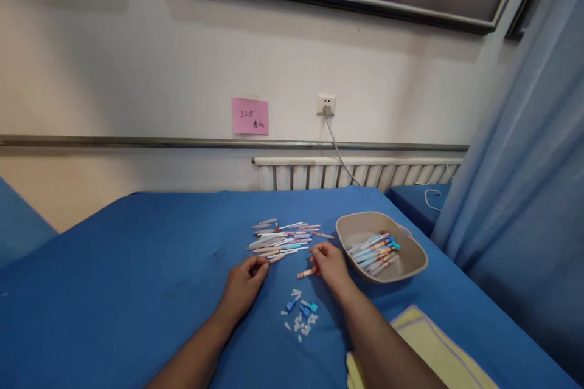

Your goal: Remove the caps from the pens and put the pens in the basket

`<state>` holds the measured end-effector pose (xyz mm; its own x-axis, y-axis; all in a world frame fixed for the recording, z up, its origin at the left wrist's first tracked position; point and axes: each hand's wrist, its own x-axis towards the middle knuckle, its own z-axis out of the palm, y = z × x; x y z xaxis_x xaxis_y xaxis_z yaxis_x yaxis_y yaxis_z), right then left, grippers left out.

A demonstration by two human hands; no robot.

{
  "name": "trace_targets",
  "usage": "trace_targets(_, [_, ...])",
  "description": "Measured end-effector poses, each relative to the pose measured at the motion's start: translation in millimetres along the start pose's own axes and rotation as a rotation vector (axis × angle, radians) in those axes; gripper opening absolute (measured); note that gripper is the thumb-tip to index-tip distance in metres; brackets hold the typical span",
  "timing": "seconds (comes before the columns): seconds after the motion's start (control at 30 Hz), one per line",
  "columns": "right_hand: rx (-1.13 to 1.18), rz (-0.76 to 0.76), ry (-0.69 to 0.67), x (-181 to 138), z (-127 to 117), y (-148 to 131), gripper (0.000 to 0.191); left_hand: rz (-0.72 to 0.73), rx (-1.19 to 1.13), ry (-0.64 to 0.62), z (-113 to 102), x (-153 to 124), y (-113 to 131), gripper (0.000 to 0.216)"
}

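A pink note (249,116) and socket (326,104) sit above the radiator (356,173), near a curtain (524,194).

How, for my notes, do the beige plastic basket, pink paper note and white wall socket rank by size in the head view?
Beige plastic basket
pink paper note
white wall socket
The basket is nearer, which inflates it.

Seen from above, two bare hands rest on a blue-covered surface (137,267). The right hand (329,264) pinches one end of an orange pen barrel (306,272) lying flat. The left hand (246,282) sits with curled fingers at the near edge of a pile of pen parts (285,238). Small blue and white caps (301,313) lie scattered between the wrists. Just right of the right hand, a beige basket (410,264) holds several pens. A yellow cloth (438,352) lies at the near right corner. A pink note (249,116) is stuck on the wall beyond.
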<state>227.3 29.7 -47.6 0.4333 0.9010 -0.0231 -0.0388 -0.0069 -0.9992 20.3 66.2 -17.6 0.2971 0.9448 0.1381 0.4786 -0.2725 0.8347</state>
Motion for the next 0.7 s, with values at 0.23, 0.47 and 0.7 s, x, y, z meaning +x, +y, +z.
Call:
trace_targets(0.23, [-0.067, -0.003, 0.053, 2.7, -13.0, 9.6, 0.019, 0.022, 0.051, 0.072, -3.3, 3.2, -5.3, 0.030])
trace_targets(0.47, [-0.159, -0.042, 0.023, 0.3, -11.0, 15.9, 0.018, 0.211, 0.353, 0.112, -8.8, 5.4, -6.1, 0.024])
trace_targets(0.7, [-0.284, -0.099, -0.018, -1.2, -9.0, 18.5, 0.017, 0.219, 0.481, 0.002, -2.2, 2.4, -5.2, 0.018])
